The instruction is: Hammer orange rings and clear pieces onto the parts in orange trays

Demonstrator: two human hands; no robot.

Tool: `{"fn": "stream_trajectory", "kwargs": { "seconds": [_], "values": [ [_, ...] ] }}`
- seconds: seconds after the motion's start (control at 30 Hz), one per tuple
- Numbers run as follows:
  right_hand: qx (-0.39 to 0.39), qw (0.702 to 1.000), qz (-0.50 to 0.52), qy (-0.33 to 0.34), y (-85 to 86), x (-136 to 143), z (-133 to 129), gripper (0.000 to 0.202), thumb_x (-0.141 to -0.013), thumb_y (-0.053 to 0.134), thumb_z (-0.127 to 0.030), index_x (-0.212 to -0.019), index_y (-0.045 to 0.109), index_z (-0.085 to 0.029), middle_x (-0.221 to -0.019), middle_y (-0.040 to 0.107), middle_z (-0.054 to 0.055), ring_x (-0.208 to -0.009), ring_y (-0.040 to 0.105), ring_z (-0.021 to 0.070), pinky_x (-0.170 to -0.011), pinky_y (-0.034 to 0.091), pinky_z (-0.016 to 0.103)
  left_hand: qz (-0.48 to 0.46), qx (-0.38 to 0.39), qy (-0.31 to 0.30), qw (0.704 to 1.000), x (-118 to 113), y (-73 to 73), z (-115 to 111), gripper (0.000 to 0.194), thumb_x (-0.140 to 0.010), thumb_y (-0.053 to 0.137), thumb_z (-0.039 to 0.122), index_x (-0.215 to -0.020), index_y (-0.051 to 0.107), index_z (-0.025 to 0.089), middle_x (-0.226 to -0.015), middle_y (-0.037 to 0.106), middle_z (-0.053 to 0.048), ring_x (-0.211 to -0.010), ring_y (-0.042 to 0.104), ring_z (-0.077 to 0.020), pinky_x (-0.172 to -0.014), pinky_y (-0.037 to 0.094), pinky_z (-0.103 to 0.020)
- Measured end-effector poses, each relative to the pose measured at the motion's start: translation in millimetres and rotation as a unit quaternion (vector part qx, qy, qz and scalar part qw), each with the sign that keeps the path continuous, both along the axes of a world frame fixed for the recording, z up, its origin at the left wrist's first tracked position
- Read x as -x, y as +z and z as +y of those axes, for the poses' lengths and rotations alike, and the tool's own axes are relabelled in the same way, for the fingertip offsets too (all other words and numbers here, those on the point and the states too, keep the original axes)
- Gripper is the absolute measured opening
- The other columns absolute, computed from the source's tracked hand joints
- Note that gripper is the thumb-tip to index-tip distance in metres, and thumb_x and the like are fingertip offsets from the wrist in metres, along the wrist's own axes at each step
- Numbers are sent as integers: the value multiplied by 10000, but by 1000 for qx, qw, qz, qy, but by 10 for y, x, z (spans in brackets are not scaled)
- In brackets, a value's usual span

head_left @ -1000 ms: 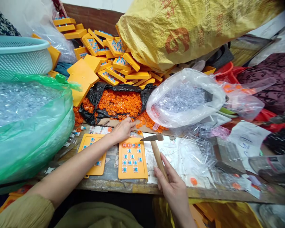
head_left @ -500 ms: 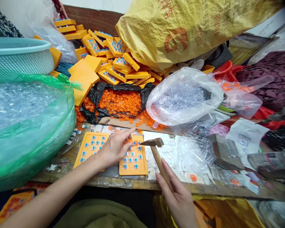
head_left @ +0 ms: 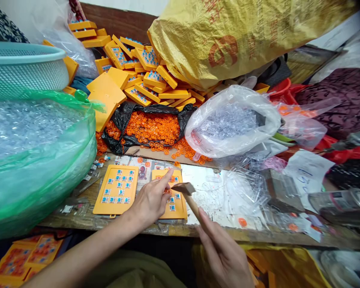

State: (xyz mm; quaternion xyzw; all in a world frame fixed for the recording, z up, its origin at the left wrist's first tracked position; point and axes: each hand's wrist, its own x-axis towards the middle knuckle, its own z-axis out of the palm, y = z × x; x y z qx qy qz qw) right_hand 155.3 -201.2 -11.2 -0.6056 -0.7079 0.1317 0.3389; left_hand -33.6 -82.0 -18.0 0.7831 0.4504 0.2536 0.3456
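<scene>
My left hand (head_left: 151, 200) is over the right-hand yellow panel (head_left: 180, 212), its thumb and a finger closed on a small orange plastic cap (head_left: 167, 191); the index finger points outward. That panel bears rows of small blue-and-white pieces, partly hidden by the hand. My right hand (head_left: 220, 250) grips the wooden handle of a hammer (head_left: 184, 188). The hammer's narrow end lies close beside the left fingertips, above the panel. To the left, a second yellow panel (head_left: 115, 209) with similar blue-and-white pieces lies flat on the bench.
Behind the panels, a black bag (head_left: 114, 116) spills orange caps. A white bag (head_left: 192, 136) and a green bag (head_left: 69, 172) hold clear plastic pieces. Yellow panels (head_left: 174, 94) are heaped at the back. A grey block (head_left: 280, 190) and a jar (head_left: 339, 204) stand at right.
My left hand has moved right and down over the right-hand panel, uncovering the left panel. The hammer head has shifted slightly left and lower, toward the left fingertips.
</scene>
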Motion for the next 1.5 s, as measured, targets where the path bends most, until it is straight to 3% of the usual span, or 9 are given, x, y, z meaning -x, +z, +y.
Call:
{"fn": "stream_trajectory", "kwargs": {
  "seconds": [0.17,0.23,0.33,0.53,0.87,1.13,1.3,1.4,1.5],
  "values": [
    [36,999,-15,14,-47,-4,-6,483,-914,482,-149,-1380,465,-276,-915,733,35,-709,702,108,-693,544,154,-5,-10,17,1000,18,-14,-15,661,-790,553,80,-1418,358,149,-907,681,-79,-873,626,-222,-831,531,-390],
    [64,998,0,0,-79,-3,-3,445,-911,504,-198,-1351,506,-261,-1016,730,50,-809,716,132,-743,553,174,-18,-3,21,1000,29,-28,-7,677,-781,570,77,-1417,356,165,-900,680,-64,-856,628,-208,-818,538,-375],
    [65,993,70,-65,-98,7,19,390,-885,551,-275,-1269,597,-225,-1195,668,56,-1031,672,199,-864,543,240,-34,-24,26,999,7,-11,67,610,-786,603,122,-1369,425,164,-920,675,-63,-857,627,-199,-813,540,-364],
    [62,969,150,-184,-44,35,95,429,-833,597,-367,-1190,652,-134,-1176,657,81,-1037,660,251,-894,534,321,45,-92,-12,995,-185,53,343,411,-771,585,58,-1179,602,99,-973,688,-129,-963,617,-271,-871,507,-436],
    [8,995,59,-75,-204,56,183,394,-900,536,-209,-1293,569,-195,-1200,665,79,-1049,662,187,-896,525,236,-54,-2,59,997,-126,-90,308,588,-775,650,131,-1334,499,232,-959,717,-48,-935,642,-198,-897,497,-378],
    [1,998,-62,-7,-55,40,302,467,-942,445,-169,-1401,438,-255,-766,670,13,-582,649,117,-662,525,203,-86,-13,81,993,-123,-115,272,665,-761,631,114,-1385,432,225,-917,722,-22,-920,631,-195,-896,496,-370],
    [-42,998,-26,-34,-18,-4,312,484,-917,496,-178,-1389,455,-278,-872,702,36,-680,673,128,-663,523,195,-103,58,102,988,-143,-104,280,701,-749,641,134,-1404,404,207,-890,728,-23,-867,658,-188,-895,512,-378],
    [19,999,-28,-24,-68,-14,297,446,-927,476,-215,-1370,484,-268,-835,709,32,-657,677,122,-656,533,189,-93,76,100,988,-140,-55,297,723,-736,628,99,-1410,392,211,-871,725,-17,-850,663,-180,-874,527,-371],
    [53,996,37,-64,-130,-11,285,407,-909,499,-283,-1311,556,-249,-1015,721,61,-855,701,163,-752,551,224,-55,95,92,990,-129,19,350,681,-703,676,114,-1350,483,211,-906,721,-28,-856,667,-181,-859,534,-355]
  ]
}}
